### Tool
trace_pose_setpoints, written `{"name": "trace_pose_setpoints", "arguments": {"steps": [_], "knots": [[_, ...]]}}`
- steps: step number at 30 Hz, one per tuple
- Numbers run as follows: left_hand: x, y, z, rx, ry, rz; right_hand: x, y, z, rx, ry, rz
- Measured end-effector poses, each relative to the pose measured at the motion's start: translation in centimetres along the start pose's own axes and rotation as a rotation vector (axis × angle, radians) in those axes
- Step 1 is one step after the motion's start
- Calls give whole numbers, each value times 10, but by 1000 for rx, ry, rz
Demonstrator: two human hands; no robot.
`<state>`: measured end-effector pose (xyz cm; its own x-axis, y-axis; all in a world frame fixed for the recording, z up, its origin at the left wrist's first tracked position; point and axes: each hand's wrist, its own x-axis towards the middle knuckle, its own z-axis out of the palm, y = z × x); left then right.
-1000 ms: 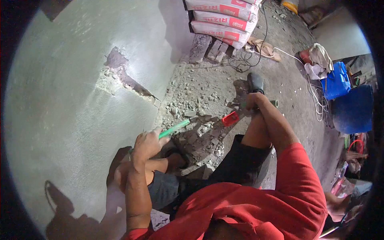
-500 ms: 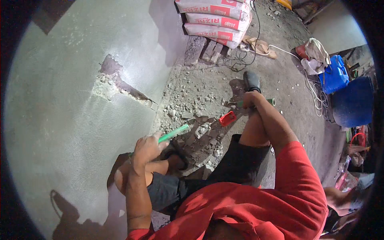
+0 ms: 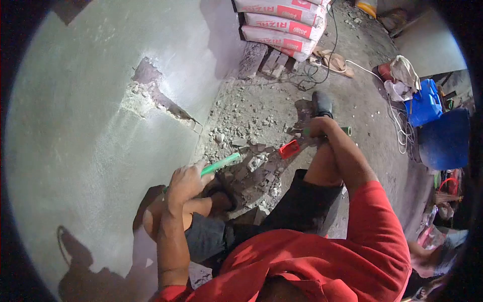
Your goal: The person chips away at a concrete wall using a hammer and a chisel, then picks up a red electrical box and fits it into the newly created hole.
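My left hand [image 3: 185, 184] is closed around a light-green pipe [image 3: 221, 163], which sticks out to the right above the rubble. My right hand [image 3: 320, 126], beside my dark shoe [image 3: 322, 103], is wrapped round a second green pipe [image 3: 347, 131]; its hollow end shows past the wrist. Between the two hands, a red open-faced electrical box [image 3: 289, 149] lies over the broken pieces. On the left, the grey wall [image 3: 95, 116] has a rough hole [image 3: 147, 73] with a chipped channel [image 3: 173, 106] running down to the floor.
Concrete rubble [image 3: 241, 116] covers the floor along the wall. Stacked cement bags [image 3: 282, 25] stand on blocks at the back. A white cable [image 3: 370, 73] crosses toward a blue jug [image 3: 425, 103] and a blue drum [image 3: 445, 138]. Another person's arm [image 3: 425, 256] shows at lower right.
My view has shifted slightly, so the wall, bags and floor sit a little further right. Both hands keep their hold on the green pipes, nearly in the same place.
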<state>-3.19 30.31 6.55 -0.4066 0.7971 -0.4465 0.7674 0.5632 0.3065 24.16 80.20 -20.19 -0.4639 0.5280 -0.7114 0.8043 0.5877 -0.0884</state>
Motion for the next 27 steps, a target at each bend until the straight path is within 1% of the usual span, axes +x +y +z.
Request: {"name": "trace_pose_setpoints", "arguments": {"steps": [2,4,5,7,8,10,11,13,14,16,17,18,19,20,22,23,25,26,27], "knots": [[1,-2,0,1,8,6,0,-9,-2,-81,78,21],[1,-3,-1,-8,-3,-8,-16,-20,-2,-743,-279,-495],[1,-1,-3,-9,-5,-12,-29,-29,-9,-744,-281,-498],[0,2,-7,5,-25,-22,-55,-44,-24,-459,-273,-256],[0,0,-6,5,-25,-25,-60,-46,-27,-394,-271,-212],[1,-4,0,-20,61,1,-71,-52,-32,-358,-245,-200],[3,-9,4,-20,61,-3,-78,-54,-34,-339,-226,-199],[10,-21,10,-56,105,-102,-94,-57,-40,-293,-175,-192],[16,-27,11,-56,108,-107,-104,-60,-43,-261,-136,-191],[29,-38,11,-252,57,-197,-127,-67,-51,-166,-20,-179],[35,-44,13,-253,62,-204,-138,-72,-55,-117,73,-170],[41,-50,16,-281,70,-239,-149,-79,-57,-70,184,-163],[47,-56,19,-304,75,-272,-158,-89,-58,-8,395,-144],[56,-63,25,-295,78,-274,-163,-98,-62,0,397,-148],[70,-73,37,-367,190,-297,-174,-114,-67,106,545,-234],[74,-71,34,-363,190,-298,-181,-125,-69,109,545,-235],[82,-65,32,-344,174,-363,-197,-150,-73,285,624,-402],[88,-70,41,-207,297,-325,-213,-169,-79,282,621,-405],[90,-69,42,-212,296,-332,-232,-190,-85,401,591,-413]]}}
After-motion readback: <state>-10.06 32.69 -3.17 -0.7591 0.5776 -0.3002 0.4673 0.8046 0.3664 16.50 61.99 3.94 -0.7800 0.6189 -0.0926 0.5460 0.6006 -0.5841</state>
